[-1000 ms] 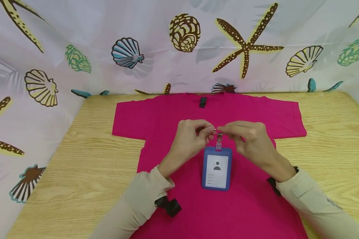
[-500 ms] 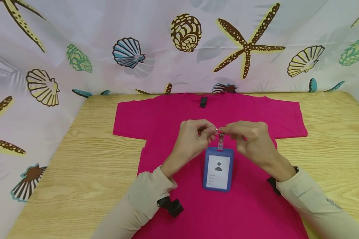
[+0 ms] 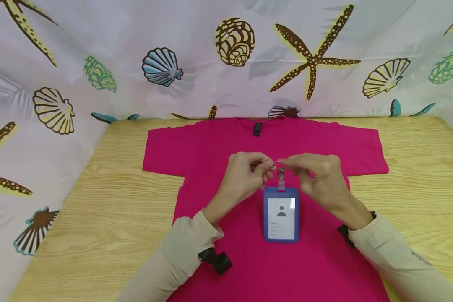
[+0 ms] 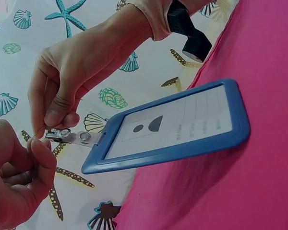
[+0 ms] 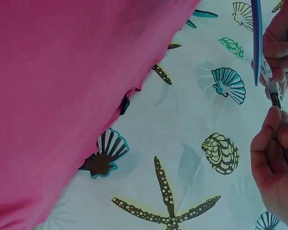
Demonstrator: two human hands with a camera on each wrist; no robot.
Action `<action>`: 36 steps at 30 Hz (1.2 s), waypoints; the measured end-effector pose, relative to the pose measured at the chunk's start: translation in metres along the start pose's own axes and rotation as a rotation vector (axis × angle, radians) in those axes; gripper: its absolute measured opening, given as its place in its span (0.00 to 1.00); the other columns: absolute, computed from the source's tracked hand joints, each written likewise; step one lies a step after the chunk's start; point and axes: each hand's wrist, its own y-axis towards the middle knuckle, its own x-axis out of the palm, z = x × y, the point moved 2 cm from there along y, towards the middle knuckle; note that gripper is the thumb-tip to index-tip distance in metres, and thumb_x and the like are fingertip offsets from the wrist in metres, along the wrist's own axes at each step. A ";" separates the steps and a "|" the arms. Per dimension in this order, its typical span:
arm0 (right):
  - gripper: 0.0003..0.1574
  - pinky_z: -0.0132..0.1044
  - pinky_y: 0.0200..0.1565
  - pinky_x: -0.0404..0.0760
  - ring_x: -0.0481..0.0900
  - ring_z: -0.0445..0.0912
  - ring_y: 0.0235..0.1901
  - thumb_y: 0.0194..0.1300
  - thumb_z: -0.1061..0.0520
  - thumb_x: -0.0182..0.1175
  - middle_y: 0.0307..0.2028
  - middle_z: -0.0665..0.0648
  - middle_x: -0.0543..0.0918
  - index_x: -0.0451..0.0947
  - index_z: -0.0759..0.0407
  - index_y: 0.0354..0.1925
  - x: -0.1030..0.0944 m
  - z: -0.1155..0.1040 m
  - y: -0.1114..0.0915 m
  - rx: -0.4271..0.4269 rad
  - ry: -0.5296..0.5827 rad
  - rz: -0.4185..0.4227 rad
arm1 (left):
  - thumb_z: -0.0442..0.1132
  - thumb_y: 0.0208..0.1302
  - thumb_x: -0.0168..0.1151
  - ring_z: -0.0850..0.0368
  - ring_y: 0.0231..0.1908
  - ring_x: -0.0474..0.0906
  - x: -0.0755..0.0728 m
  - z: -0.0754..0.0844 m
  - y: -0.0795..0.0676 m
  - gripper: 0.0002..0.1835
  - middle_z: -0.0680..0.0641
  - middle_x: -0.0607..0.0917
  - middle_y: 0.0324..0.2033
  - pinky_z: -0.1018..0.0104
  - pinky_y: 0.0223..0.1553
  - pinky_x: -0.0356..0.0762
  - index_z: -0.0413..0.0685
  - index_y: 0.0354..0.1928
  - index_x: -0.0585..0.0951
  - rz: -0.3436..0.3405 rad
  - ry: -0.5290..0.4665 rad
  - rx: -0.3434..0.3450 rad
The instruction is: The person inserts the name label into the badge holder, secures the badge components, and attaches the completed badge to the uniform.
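A blue badge holder [image 3: 266,216] with a white card hangs upright over a bright pink T-shirt [image 3: 219,184] laid flat. Its short clear strap leads up to a small metal clip [image 4: 57,135]. My left hand [image 3: 245,172] pinches the metal at the clip's left side between thumb and finger. From the other side, my right hand [image 3: 321,176] pinches at the clip's top, fingertips close to the left ones. A thin wire-like pin shows between the fingertips in the head view. In the right wrist view the badge holder [image 5: 257,43] appears edge-on.
The T-shirt lies on a light wooden table [image 3: 128,201], its collar toward the back, with a black label [image 3: 256,129] there. A white curtain [image 3: 196,25] printed with shells and starfish stands behind and to the sides. Black straps with small devices [image 3: 217,261] sit at the wrists.
The badge holder has swung to the right and turned to face the camera more squarely. The fingertips have shifted slightly right, and the thin pin now shows between them.
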 end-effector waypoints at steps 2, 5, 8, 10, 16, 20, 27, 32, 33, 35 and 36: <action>0.17 0.32 0.31 0.83 0.85 0.44 0.26 0.47 0.80 0.66 0.30 0.59 0.87 0.86 0.68 0.36 0.000 0.001 -0.001 0.064 0.007 -0.005 | 0.31 0.64 0.62 0.57 0.19 0.78 0.000 -0.002 0.001 0.05 0.41 0.84 0.23 0.69 0.23 0.81 0.36 0.34 0.84 0.001 0.002 0.004; 0.11 0.30 0.37 0.83 0.86 0.45 0.31 0.53 0.70 0.69 0.32 0.56 0.87 0.85 0.66 0.38 -0.002 0.007 -0.003 0.292 0.122 -0.057 | 0.31 0.64 0.62 0.57 0.19 0.78 0.002 -0.004 0.003 0.05 0.39 0.84 0.25 0.68 0.25 0.82 0.35 0.34 0.84 0.000 -0.020 0.005; 0.09 0.29 0.41 0.81 0.84 0.43 0.34 0.61 0.61 0.66 0.34 0.52 0.86 0.83 0.64 0.41 -0.005 0.016 -0.007 0.576 0.297 -0.122 | 0.31 0.65 0.61 0.56 0.19 0.79 0.005 -0.005 0.007 0.06 0.37 0.84 0.26 0.64 0.27 0.83 0.34 0.35 0.83 -0.011 -0.068 0.013; 0.12 0.30 0.43 0.80 0.84 0.45 0.37 0.65 0.58 0.64 0.35 0.51 0.85 0.82 0.65 0.43 -0.007 0.022 -0.010 0.700 0.389 -0.139 | 0.31 0.65 0.61 0.56 0.19 0.79 0.007 -0.006 0.011 0.06 0.36 0.84 0.27 0.62 0.29 0.84 0.34 0.36 0.83 -0.026 -0.098 0.019; 0.17 0.32 0.43 0.83 0.86 0.44 0.32 0.66 0.58 0.63 0.32 0.50 0.86 0.80 0.72 0.45 -0.011 0.035 -0.011 0.791 0.487 -0.099 | 0.36 0.68 0.59 0.54 0.23 0.80 0.012 -0.010 0.025 0.09 0.38 0.84 0.31 0.65 0.30 0.83 0.35 0.40 0.82 -0.118 -0.076 0.035; 0.18 0.33 0.38 0.84 0.85 0.43 0.28 0.65 0.58 0.63 0.31 0.52 0.86 0.80 0.72 0.47 -0.016 0.046 -0.011 0.874 0.446 -0.130 | 0.38 0.69 0.59 0.54 0.26 0.81 0.011 -0.019 0.034 0.10 0.42 0.85 0.34 0.69 0.30 0.82 0.38 0.43 0.82 -0.155 0.020 -0.023; 0.18 0.35 0.34 0.84 0.86 0.46 0.28 0.65 0.56 0.63 0.31 0.61 0.86 0.81 0.69 0.47 -0.025 0.064 -0.015 0.954 0.266 -0.260 | 0.37 0.67 0.60 0.57 0.30 0.80 0.006 -0.034 0.041 0.08 0.47 0.84 0.35 0.70 0.33 0.79 0.42 0.45 0.83 -0.117 0.237 -0.029; 0.18 0.34 0.34 0.84 0.86 0.48 0.28 0.65 0.56 0.63 0.31 0.60 0.86 0.80 0.70 0.47 -0.022 0.072 -0.018 1.002 0.264 -0.285 | 0.37 0.66 0.61 0.55 0.37 0.79 0.011 -0.039 0.043 0.09 0.48 0.84 0.38 0.68 0.39 0.78 0.43 0.45 0.83 -0.110 0.350 -0.011; 0.18 0.34 0.34 0.84 0.86 0.48 0.29 0.66 0.56 0.63 0.31 0.61 0.86 0.80 0.70 0.47 -0.021 0.073 -0.018 1.006 0.277 -0.286 | 0.38 0.66 0.61 0.55 0.38 0.79 0.012 -0.039 0.043 0.10 0.47 0.84 0.38 0.68 0.40 0.79 0.43 0.46 0.83 -0.117 0.344 -0.019; 0.19 0.33 0.34 0.84 0.86 0.48 0.29 0.65 0.56 0.63 0.32 0.61 0.86 0.80 0.70 0.47 -0.018 0.074 -0.018 1.009 0.303 -0.281 | 0.39 0.67 0.61 0.55 0.38 0.80 0.015 -0.039 0.042 0.11 0.47 0.85 0.39 0.69 0.39 0.80 0.42 0.48 0.83 -0.132 0.317 -0.037; 0.19 0.33 0.33 0.84 0.86 0.48 0.30 0.65 0.56 0.63 0.32 0.61 0.86 0.80 0.70 0.47 -0.017 0.075 -0.017 1.006 0.309 -0.278 | 0.39 0.67 0.61 0.55 0.37 0.80 0.016 -0.039 0.042 0.12 0.47 0.85 0.39 0.70 0.38 0.80 0.42 0.48 0.82 -0.137 0.298 -0.047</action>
